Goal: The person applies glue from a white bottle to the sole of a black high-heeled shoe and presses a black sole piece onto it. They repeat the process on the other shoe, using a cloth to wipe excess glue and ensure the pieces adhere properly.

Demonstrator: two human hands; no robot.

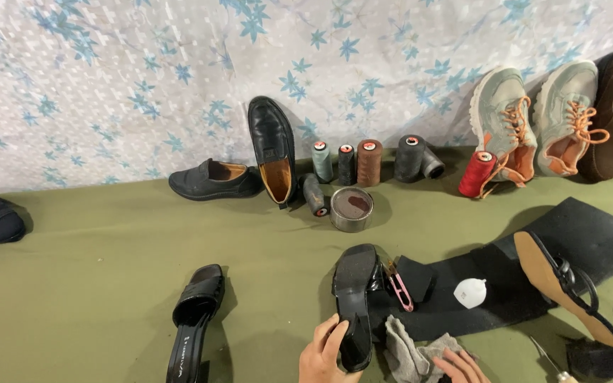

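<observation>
Your left hand [326, 353] grips the upturned black shoe [355, 301], whose length runs straight away from you; your right hand [459, 367], fingers loosely open, rests on the grey rag [409, 352] just right of it.

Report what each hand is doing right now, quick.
Left hand: closed on the black shoe, sole facing up.
Right hand: fingers resting on the grey rag; a firm grip cannot be told.

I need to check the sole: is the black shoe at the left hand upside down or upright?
Upside down. The black shoe lies with its dark sole facing up, and the left hand grips its heel end.
</observation>
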